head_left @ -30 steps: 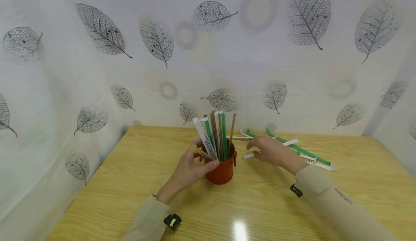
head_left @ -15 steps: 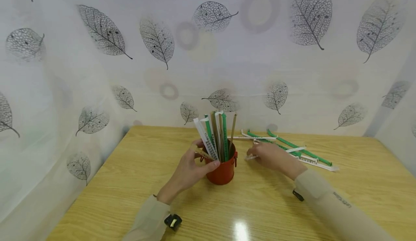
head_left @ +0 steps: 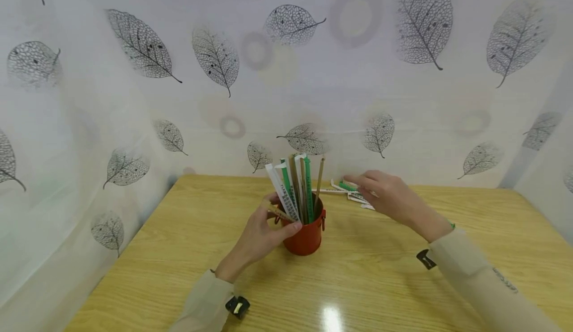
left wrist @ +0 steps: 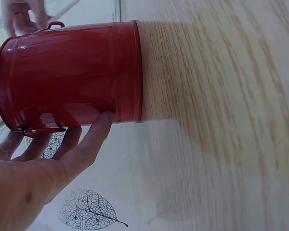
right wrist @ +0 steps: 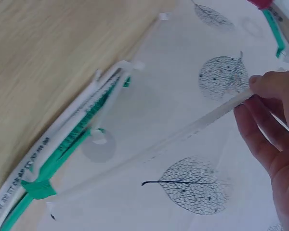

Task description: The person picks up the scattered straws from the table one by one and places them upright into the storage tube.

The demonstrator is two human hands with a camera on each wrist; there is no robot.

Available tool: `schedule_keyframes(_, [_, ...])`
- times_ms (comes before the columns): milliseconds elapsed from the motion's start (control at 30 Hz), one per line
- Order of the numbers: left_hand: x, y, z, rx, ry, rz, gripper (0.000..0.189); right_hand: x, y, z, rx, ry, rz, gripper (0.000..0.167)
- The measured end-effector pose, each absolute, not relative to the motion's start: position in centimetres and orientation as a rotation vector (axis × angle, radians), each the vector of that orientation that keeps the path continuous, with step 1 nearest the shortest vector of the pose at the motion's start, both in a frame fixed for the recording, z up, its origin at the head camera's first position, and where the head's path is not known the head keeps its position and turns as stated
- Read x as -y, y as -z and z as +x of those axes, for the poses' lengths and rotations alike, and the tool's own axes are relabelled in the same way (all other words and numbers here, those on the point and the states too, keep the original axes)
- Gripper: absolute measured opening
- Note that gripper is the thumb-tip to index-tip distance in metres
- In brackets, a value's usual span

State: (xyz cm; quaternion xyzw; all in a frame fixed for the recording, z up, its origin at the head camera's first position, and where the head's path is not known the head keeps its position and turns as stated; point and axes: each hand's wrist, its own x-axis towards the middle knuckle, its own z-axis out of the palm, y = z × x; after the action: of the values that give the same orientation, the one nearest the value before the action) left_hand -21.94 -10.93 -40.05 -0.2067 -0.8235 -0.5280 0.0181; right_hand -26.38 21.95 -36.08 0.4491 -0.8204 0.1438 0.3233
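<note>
A small red metal bucket [head_left: 302, 242] stands upright on the table, filled with several paper-wrapped straws [head_left: 288, 190] in white, green and brown. My left hand [head_left: 261, 232] grips its left side, thumb in front and fingers behind; the left wrist view shows the thumb touching the bucket wall [left wrist: 72, 77]. To the right of the bucket, my right hand [head_left: 396, 200] is raised over a loose pile. In the right wrist view, its thumb and fingers pinch one end of a white wrapped straw [right wrist: 173, 139]. The head view hides most of that straw.
More wrapped straws [right wrist: 62, 144], green and white, lie loosely heaped on the table behind and under the right hand. A leaf-printed white cloth [head_left: 331, 98] hangs along the table's back edge. The wooden table top [head_left: 371, 277] stretches toward the front.
My right hand has picked a white straw up from the table and moved up, back and to the right. My left hand and the bucket have kept their place.
</note>
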Motion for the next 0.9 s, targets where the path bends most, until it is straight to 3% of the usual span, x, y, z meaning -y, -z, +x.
schedule_keyframes(67, [11.0, 40.1, -21.9, 2.553, 1.636, -0.648, 0.071, -21.9, 35.4, -26.3, 2.110, -0.472, 1.204, 0.027])
schedule_keyframes(133, [11.0, 40.1, -21.9, 2.550, 1.632, -0.655, 0.071, -21.8, 34.7, -26.1, 2.070, -0.564, 1.210, 0.026])
schedule_keyframes(333, [11.0, 40.1, -22.0, 2.541, 1.629, -0.670, 0.070, -20.6, 32.8, -25.5, 1.952, -0.787, 1.083, 0.051])
schedule_keyframes(633, [11.0, 40.0, -21.9, 2.551, 1.642, -0.648, 0.070, -18.3, 29.6, -24.2, 1.873, -1.235, 0.771, 0.040])
schedule_keyframes(900, [11.1, 40.2, -22.0, 2.548, 1.650, -0.652, 0.069, -15.7, 27.1, -23.6, 1.648, -1.452, 0.755, 0.038])
